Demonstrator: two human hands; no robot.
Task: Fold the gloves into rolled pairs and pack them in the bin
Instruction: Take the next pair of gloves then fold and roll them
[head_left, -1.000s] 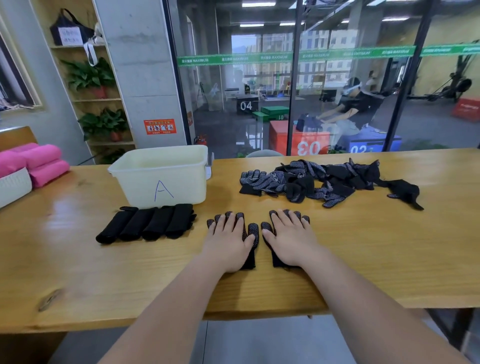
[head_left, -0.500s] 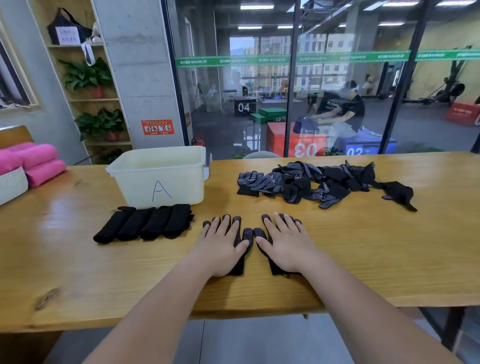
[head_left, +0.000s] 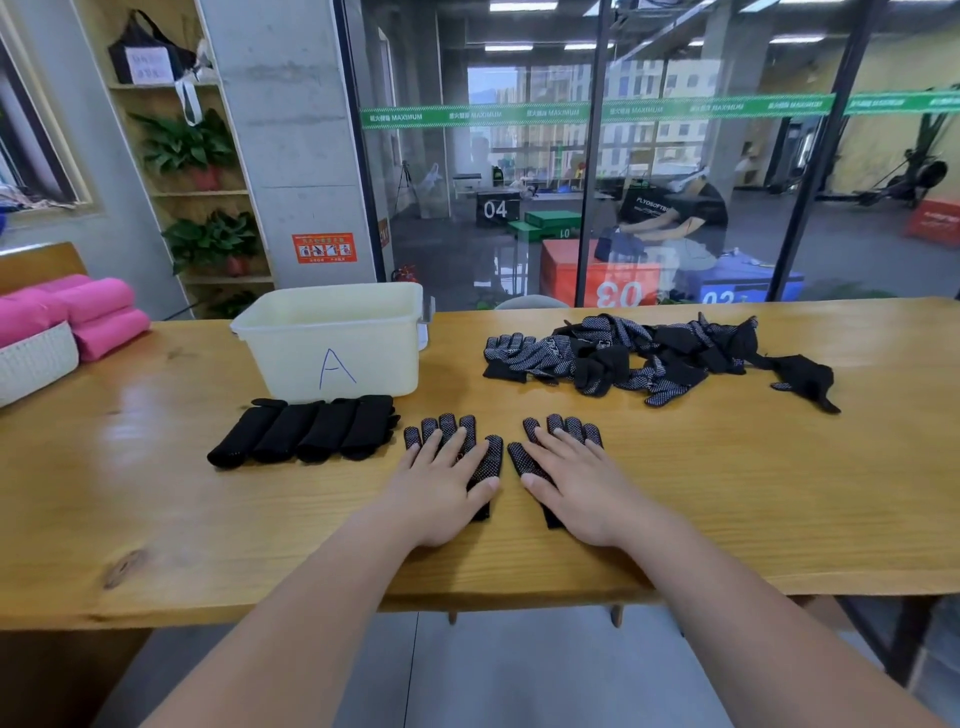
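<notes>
Gloves (head_left: 491, 457) lie flat at the counter's (head_left: 779, 493) 6 o'clock, left hand (head_left: 441, 488) and right hand (head_left: 582, 488) spread flat on them; rolls (head_left: 306, 431) at 9, bin (head_left: 337, 343) at 11, pile (head_left: 623, 358) at 1.

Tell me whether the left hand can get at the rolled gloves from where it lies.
Probably yes. The left hand lies flat on a glove, holding nothing, and the rolled gloves sit just to its left on bare table in front of the bin, with nothing between them.

Readable markings, centre and upper frame
The bin (head_left: 379, 348) reads "A"; black box (head_left: 496, 209) "04"; red box (head_left: 618, 292) "03"; green glass strip (head_left: 571, 111) "MAXIMUM".
</notes>
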